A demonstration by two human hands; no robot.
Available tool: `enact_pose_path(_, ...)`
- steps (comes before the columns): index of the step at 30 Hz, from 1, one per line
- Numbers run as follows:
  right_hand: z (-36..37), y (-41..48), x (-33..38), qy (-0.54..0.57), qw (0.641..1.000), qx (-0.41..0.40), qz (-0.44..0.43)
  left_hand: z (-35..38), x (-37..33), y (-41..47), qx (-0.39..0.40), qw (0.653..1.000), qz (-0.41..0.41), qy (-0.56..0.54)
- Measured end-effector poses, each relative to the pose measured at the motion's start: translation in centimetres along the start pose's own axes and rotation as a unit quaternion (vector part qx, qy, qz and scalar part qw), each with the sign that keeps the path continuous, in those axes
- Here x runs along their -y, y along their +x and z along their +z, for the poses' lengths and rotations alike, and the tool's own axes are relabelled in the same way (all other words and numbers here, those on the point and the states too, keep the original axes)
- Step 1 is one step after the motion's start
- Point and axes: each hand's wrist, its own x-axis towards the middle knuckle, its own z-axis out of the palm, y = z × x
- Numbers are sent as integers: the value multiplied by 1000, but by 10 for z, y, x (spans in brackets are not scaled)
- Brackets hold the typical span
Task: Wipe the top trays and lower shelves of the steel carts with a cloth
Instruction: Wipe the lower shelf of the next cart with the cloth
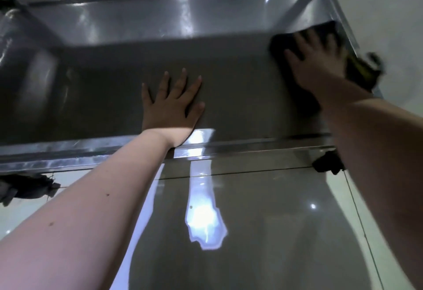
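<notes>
Left hand (171, 104) rests flat on the lower shelf (240, 97) while the right hand (318, 61), fingers spread, presses a dark cloth (281, 42) into the corner; leaning could roll the cart (91, 152).

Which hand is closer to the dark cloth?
Right. The right hand presses on top of the dark cloth in the far right corner of the shelf. The left hand lies flat mid-shelf, apart from the cloth, off to its left.
</notes>
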Motion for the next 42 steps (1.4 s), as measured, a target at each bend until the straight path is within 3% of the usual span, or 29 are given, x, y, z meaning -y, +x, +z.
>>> enact_pose_path(2, -5, -5, -33, 1, 998, 0, 70, 0, -3, 0, 0, 1000, -3, 5)
enact_pose_path(5, 0, -16, 4, 4, 993, -9, 117, 0, -8, -1, -3, 1000, 0, 8)
enact_pose_path(10, 21, -53, 144, 15, 993, 19, -118, 1, -5, -1, 0, 1000, -2, 2)
enact_pose_path(13, 18, -51, 135, 27, 985, 36, -168, 0, -4, -1, 6, 1000, -1, -4)
enact_pose_path(20, -4, -24, -39, 18, 998, -4, 55, 0, -6, -1, 0, 1000, -6, -1)
enact_pose_path(24, 8, -66, 4, 9, 997, -15, 81, 2, -10, -2, -3, 1000, -7, 5)
enact_pose_path(29, 30, -116, 139, 15, 998, 19, -50, 1, -5, -3, -3, 1000, -8, 6)
enact_pose_path(33, 23, -104, 109, 17, 995, 11, -102, -2, -4, -4, 3, 1000, -6, 4)
enact_pose_path(38, 6, -73, -36, -12, 997, 1, 75, -1, -6, -4, 2, 1000, -6, -6)
enact_pose_path(40, 4, -76, -50, -25, 991, 17, 132, -1, -8, -4, 1, 1000, -10, -4)
enact_pose_path(42, 7, -82, -19, -12, 987, 13, 163, -3, -11, -5, -3, 1000, -11, 2)
